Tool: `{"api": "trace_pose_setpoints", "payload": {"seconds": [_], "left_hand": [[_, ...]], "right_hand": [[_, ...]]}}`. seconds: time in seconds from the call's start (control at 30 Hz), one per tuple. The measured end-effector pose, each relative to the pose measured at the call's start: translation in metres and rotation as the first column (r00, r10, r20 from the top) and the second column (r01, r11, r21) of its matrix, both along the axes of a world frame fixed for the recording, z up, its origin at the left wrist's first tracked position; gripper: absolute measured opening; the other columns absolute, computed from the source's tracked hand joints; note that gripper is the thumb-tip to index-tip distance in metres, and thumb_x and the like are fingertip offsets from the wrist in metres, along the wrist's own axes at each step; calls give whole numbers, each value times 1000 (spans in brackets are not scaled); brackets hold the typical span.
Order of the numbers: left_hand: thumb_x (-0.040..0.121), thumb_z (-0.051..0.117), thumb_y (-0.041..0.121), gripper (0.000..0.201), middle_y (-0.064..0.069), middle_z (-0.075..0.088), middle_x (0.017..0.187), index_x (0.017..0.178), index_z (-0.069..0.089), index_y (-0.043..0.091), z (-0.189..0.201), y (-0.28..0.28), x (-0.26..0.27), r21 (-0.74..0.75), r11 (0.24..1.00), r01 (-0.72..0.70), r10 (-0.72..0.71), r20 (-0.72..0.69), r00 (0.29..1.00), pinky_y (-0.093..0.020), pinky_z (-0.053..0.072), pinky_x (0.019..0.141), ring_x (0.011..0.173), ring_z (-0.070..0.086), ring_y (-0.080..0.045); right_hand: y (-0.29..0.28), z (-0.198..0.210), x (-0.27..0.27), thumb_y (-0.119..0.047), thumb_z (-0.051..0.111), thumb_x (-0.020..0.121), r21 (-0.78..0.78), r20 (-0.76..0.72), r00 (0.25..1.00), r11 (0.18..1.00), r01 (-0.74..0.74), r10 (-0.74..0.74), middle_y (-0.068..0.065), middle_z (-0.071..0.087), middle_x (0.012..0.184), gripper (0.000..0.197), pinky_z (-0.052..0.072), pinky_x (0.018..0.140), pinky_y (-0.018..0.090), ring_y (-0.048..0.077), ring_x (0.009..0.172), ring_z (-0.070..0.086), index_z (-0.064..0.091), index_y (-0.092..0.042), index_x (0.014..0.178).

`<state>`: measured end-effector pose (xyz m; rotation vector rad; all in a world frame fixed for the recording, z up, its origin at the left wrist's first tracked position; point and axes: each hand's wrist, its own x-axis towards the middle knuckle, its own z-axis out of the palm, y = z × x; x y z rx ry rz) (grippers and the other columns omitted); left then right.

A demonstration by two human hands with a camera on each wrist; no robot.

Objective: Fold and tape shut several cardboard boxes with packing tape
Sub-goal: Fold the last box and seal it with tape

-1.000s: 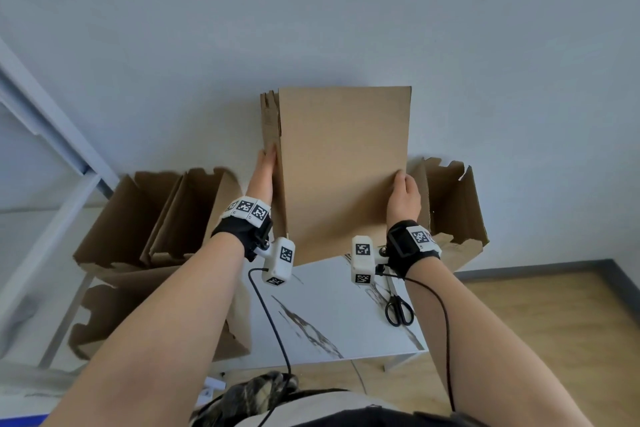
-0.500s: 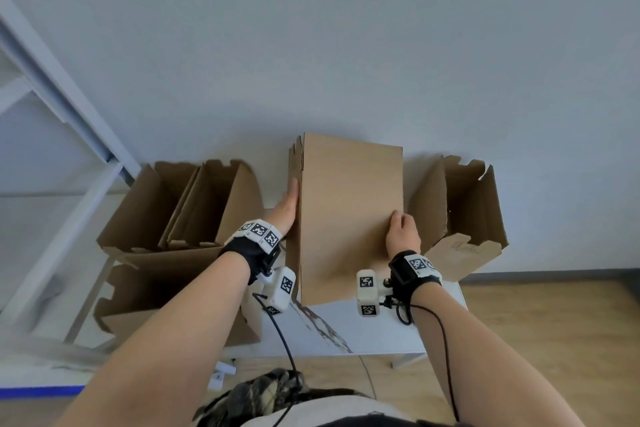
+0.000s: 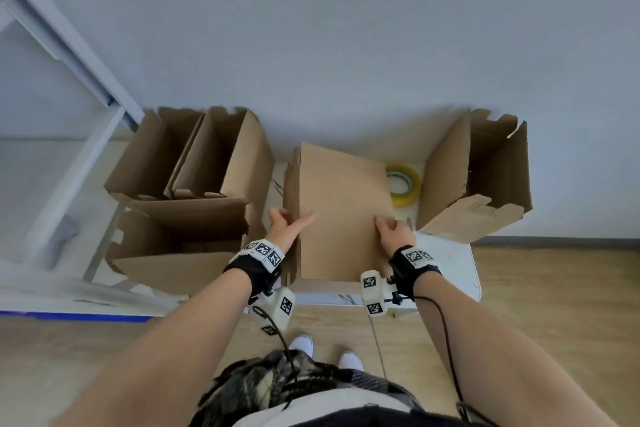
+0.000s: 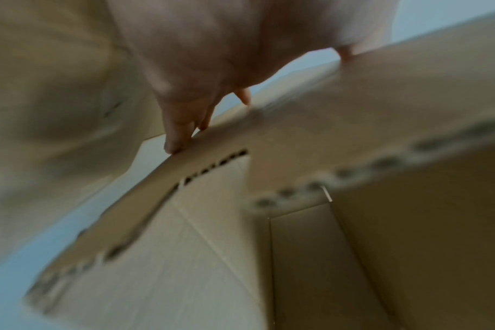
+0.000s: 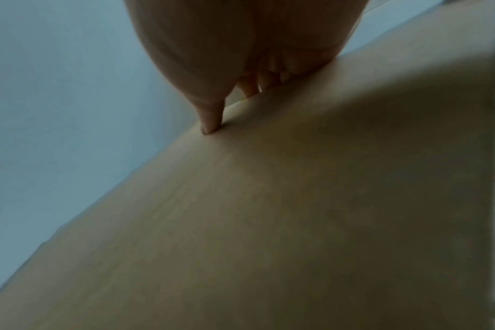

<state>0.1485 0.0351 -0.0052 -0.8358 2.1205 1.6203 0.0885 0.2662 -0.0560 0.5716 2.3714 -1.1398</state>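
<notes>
Left hand (image 3: 284, 224) clamped on left edge of box (image 3: 341, 215), thumb over top panel; right hand (image 3: 393, 230) pinched on right edge. Box steadied on white table (image 3: 450, 263) for folding. Tape roll (image 3: 403, 184) kept just behind.

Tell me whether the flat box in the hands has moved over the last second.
Yes. The flat box has come down: it covered the wall before, and now lies low over the white table.
</notes>
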Motion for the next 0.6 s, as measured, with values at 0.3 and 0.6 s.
{"api": "trace_pose_setpoints", "payload": {"seconds": [0.3,0.6], "left_hand": [[81,76,39,102,-3,23,162,158,10,28,-55,-6,35,53,997,59,-68,172,983,-47,25,120,147,27,-27],[29,86,67,158,-4,25,161,157,-1,35,-80,-4,37,31,999,-21,11,298,955,-49,31,117,143,34,-28]], "right_hand": [[7,-17,9,-40,43,104,68,51,997,996,-53,49,22,55,135,54,42,94,37,38,122,53,45,1,138],[26,-29,29,-37,44,102,-61,58,998,998,-20,23,10,45,151,55,35,109,36,33,134,45,34,-17,153]]}}
